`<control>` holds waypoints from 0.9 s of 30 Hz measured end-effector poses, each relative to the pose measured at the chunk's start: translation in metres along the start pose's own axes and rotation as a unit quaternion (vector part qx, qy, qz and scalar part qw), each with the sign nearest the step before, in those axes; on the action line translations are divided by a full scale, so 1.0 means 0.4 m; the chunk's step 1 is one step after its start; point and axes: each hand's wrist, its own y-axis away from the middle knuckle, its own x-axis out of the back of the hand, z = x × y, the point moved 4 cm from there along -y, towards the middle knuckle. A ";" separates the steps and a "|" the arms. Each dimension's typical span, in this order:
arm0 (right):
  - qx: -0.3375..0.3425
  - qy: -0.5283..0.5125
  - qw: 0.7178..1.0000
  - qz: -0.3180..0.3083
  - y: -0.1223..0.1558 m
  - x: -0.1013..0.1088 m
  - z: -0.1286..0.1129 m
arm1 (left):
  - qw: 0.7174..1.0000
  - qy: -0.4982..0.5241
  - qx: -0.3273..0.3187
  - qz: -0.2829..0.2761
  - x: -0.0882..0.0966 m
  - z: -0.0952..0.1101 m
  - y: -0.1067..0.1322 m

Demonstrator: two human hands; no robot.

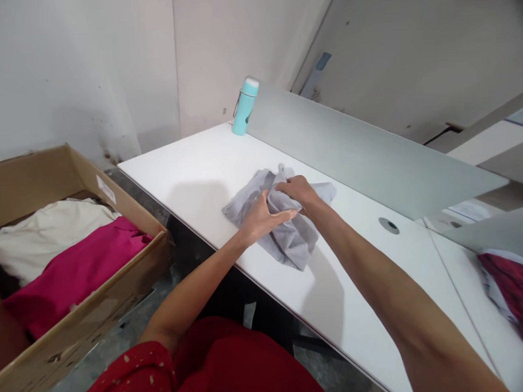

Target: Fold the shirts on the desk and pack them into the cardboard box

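A crumpled light grey cloth point(289, 246), which looks like a garment, lies bunched on the white table point(192, 170). My left hand point(262, 217) cups a gathered fold from the near left side, its thumb raised and its fingers stretched along the fabric. Just to the right, my right hand point(299, 190) is closed on the upper part of the same cloth, fingers bent into it. Some of the right fingertips are hidden by folds. The cloth's corners spread loosely over the tabletop on both sides.
A turquoise bottle point(244, 108) stands at the table's far corner, beside a low frosted panel point(349, 141). On the left, a cardboard box point(89, 316) contains white cloth point(52, 232) and magenta cloth point(84, 265). Red checked fabric point(518, 295) lies at the right.
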 end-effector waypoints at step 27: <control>0.353 0.336 0.873 -0.010 -0.113 -0.021 0.248 | 0.899 -0.433 0.035 0.055 0.096 0.035 -0.019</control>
